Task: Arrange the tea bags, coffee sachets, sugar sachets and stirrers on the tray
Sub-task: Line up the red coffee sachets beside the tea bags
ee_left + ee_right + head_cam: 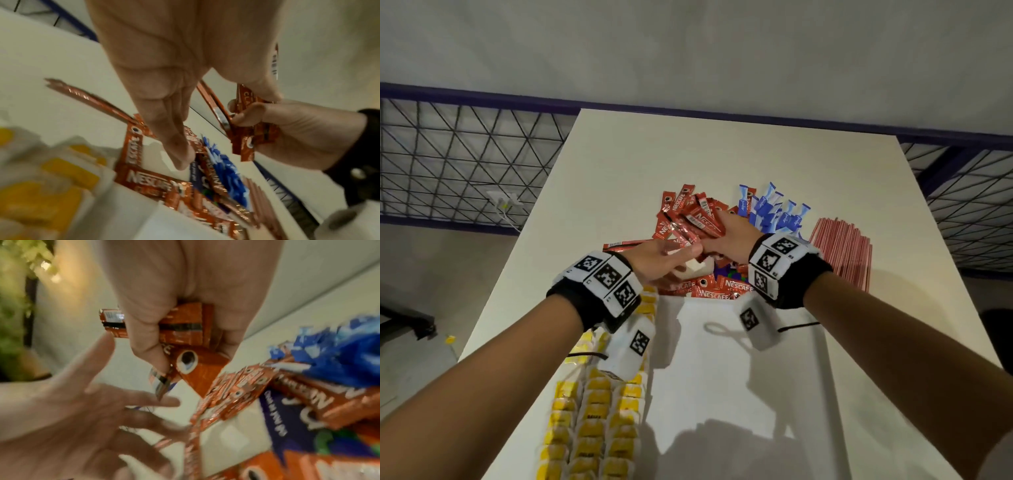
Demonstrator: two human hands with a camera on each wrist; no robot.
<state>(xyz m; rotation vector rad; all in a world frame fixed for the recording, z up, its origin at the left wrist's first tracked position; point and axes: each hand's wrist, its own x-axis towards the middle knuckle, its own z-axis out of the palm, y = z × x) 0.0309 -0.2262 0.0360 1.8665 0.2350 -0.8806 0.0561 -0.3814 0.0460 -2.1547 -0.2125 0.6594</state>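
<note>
A white table (619, 164) is stretching out beneath and beyond the fingers of the left hand (654, 260) and the right hand (732, 240). A purple printed pack (726, 272) is lying directly under those fingers, with a small white box (697, 270) sitting just below the left fingertips. Well beyond the fingers, a wire mesh panel (465, 157) is running along a grey wall (688, 51). Far to the left of the fingers, a white wall socket (505, 200) is holding a plugged-in cable.

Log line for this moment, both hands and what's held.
right hand: grips bunch of red coffee sachets | left hand: open, fingers extended beside bunch | tea bags: rows at left | stirrers: untouched
</note>
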